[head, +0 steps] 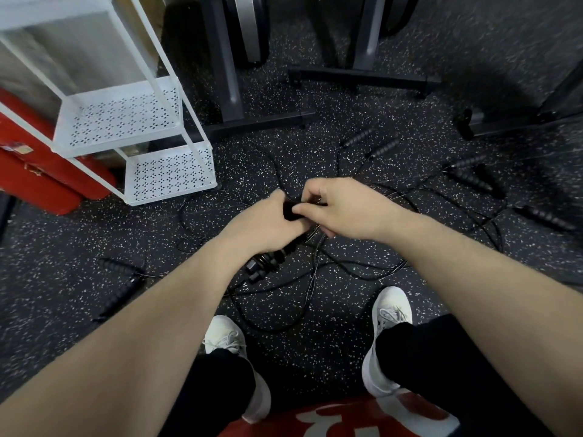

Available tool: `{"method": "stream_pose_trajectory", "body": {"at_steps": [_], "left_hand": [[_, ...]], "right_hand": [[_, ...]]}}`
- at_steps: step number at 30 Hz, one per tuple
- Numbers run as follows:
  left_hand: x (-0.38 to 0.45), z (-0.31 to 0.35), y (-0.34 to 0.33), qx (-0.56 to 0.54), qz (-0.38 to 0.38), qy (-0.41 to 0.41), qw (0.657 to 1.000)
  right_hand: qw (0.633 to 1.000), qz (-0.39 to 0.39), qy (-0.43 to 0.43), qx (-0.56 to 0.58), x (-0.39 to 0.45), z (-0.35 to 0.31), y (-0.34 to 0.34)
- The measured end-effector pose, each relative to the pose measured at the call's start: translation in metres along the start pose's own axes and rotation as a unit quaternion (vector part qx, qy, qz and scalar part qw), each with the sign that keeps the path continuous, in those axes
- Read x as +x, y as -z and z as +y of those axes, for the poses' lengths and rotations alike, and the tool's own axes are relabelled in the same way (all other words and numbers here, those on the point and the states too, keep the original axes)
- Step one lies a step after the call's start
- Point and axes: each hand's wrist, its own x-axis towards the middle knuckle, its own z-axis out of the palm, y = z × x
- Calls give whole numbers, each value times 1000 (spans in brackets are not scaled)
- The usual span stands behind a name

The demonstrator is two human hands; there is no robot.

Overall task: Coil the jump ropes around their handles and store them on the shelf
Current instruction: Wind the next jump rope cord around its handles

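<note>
Lying scattered beyond and to the right of the fingers are several loose black ribbed handles: one pair (369, 142) ahead, another pair (471, 176) further right, a single handle (544, 217) far right, and two more handles (118, 287) down to the left, all apart from the hands. Thin black cords (315, 272) loop and cross on the floor (315, 357) directly beneath the fingers and trail toward those handles. Up and to the left of the fingers stands a white shelf (170, 171) with perforated tiers, and beside it something red (47, 181). Dark metal frames of exercise machines (362, 77) stand further ahead. The floor is dark rubber speckled with white. White shoes (391, 313) and black trousers show below. The left hand (268, 222) grips a bundle of black ribbed jump rope handles (268, 264), whose ends stick out below its wrist. The right hand (340, 209) has its fingers (310, 192) curled, pinching at the top of the bundle just beside the left thumb; whether it holds cord or handle cannot be told. The bundle sits above the tangle of cords, well apart from the shelf.
</note>
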Motion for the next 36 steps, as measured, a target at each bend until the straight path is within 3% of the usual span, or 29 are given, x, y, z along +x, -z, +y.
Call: {"method": "stream_pose_trajectory", "body": {"at_steps": [6, 12, 15, 20, 25, 32, 36], "left_hand": [[4, -2, 2, -160, 70, 52, 983], [6, 1, 0, -439, -54, 64, 895], [0, 4, 4, -488, -95, 61, 865], [-10, 12, 12, -558, -130, 33, 819], [-15, 18, 15, -651, -135, 41, 746], [-11, 16, 10, -633, -115, 23, 766], [-12, 17, 7, -662, -122, -2, 739]], "right_hand": [[993, 35, -15, 113, 5, 1, -4], [990, 61, -58, 116, 4, -2, 5], [989, 61, -51, 127, 2, -5, 5], [966, 130, -9, 224, 3, -5, 6], [944, 157, 26, 289, 4, 1, 7], [941, 166, 74, 285, 6, 9, 14], [937, 164, 90, 294, 5, 14, 19]]}}
